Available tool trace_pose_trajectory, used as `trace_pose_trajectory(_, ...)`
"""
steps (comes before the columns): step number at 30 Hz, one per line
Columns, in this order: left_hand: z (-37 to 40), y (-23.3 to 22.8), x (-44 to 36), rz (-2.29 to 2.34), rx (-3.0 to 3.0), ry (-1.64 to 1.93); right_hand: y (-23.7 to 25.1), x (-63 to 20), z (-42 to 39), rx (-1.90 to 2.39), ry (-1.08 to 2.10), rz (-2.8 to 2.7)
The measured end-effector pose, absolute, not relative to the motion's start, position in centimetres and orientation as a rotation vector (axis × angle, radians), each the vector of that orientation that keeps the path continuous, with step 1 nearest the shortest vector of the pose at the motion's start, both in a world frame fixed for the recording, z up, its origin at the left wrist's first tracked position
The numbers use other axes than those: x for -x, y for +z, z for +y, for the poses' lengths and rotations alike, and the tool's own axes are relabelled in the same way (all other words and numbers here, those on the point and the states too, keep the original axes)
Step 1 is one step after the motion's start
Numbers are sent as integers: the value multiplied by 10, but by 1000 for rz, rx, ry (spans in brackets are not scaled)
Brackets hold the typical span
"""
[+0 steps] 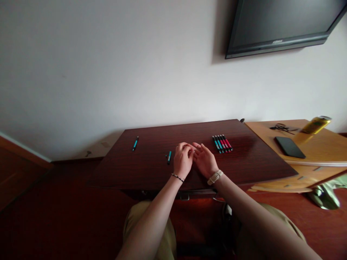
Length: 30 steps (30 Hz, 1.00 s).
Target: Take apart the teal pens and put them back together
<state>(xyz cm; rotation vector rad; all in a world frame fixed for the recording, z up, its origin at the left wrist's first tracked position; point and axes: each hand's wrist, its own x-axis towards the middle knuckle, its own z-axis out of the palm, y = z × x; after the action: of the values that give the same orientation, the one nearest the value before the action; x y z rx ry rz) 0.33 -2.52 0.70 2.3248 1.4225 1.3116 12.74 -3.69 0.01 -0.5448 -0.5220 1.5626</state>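
Pens in a row: six pens (pixel 222 143) lie side by side, touching, on the far right part of the dark wooden surface (pixel 151 169); blue-banded ones on the left of the row, red-banded ones on the right.
Nearest pen: a teal pen (pixel 169 157) lies on the surface just left of the left hand, with a small dark piece (pixel 166 156), perhaps its cap, just beside it.
Far pen: another teal pen (pixel 135 143) lies alone, well apart, toward the far left of the surface.
Left hand (pixel 182 160): over the middle of the surface, back up, fingers curled in toward the right hand; a beaded bracelet (pixel 177 177) sits on the wrist.
Right hand (pixel 204 159): just beside the left, fingers partly spread, fingertips meeting those of the left hand; a pale watch (pixel 215 177) sits on the wrist.
Grip: I cannot tell whether either hand has hold of anything; whatever lies between the fingertips is too small and hidden.
Side unit: a lighter wooden cabinet (pixel 320 151) at right carries a dark phone (pixel 289 147), a tangled cable (pixel 282 127) and a yellow can (pixel 316 125).
Wall: a flat television (pixel 282 25) hangs at upper right.
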Motion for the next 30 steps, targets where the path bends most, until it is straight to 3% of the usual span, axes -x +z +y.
trace_pose_trajectory(30,-22,9,29,1401,-2195,1175,-25,-126,-19,1015,974,-1219)
